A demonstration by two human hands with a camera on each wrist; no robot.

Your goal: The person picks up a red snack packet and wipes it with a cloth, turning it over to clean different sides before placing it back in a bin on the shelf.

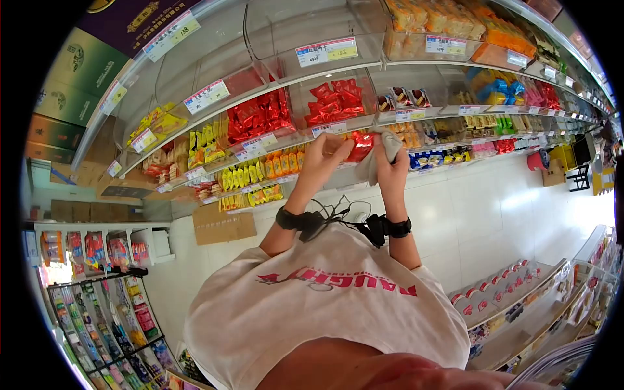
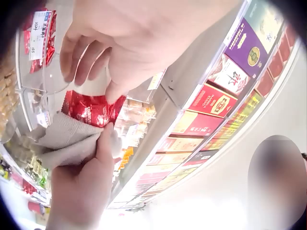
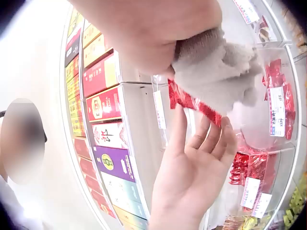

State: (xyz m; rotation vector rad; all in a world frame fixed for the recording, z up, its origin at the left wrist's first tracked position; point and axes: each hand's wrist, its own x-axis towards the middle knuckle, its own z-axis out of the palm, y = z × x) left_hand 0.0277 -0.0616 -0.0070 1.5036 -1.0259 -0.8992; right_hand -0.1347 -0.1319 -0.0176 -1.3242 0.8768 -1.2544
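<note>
My left hand (image 1: 323, 159) pinches one end of a shiny red snack packet (image 1: 359, 147), thumb on one side and fingertips on the other. A grey cloth (image 1: 390, 144) is bunched in my right hand (image 1: 391, 174), pressed against the other end of the packet. In the left wrist view the red packet (image 2: 91, 109) sticks out from the folded cloth (image 2: 72, 139), whose edge covers part of it. From the right wrist, the packet (image 3: 196, 106) appears edge-on below the cloth (image 3: 216, 72), spanning toward the left fingertips (image 3: 225, 125).
Ahead stand shelves with clear bins; one holds a pile of similar red packets (image 1: 335, 101), another more red packets (image 1: 260, 116). Price labels (image 1: 328, 129) line the shelf edges. A cardboard piece (image 1: 224, 225) lies on the floor. Boxed goods (image 2: 211, 100) fill a side shelf.
</note>
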